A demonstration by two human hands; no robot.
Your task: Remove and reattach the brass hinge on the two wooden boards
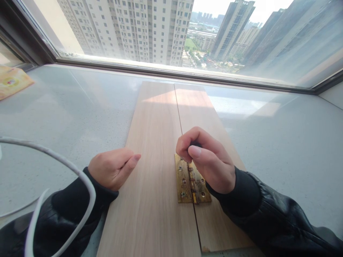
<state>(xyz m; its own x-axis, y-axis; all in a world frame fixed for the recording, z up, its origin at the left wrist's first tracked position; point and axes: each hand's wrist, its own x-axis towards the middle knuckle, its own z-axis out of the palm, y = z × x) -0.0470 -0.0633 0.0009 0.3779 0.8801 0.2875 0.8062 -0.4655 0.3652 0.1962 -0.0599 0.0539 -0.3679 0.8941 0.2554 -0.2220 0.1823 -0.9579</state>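
Observation:
Two pale wooden boards, a left one (150,142) and a right one (219,228), lie side by side with a narrow seam between them. Across the seam lies a worn brass hinge (187,198), opened flat. Cross-head screws (183,194) sit in its left leaf; round holes (203,194) show in the right leaf. My right hand (211,157) hovers over the hinge's far end, fingers curled and thumb against them; anything inside is hidden. At the left board's edge, my left hand (112,167) is closed in a loose fist, its contents hidden.
A thick white cable (77,171) loops over my left forearm. The boards rest on a pale speckled sill (281,153) below a dark window frame (150,71). At the far left lies a yellow-orange packet (16,82). High-rise buildings stand outside.

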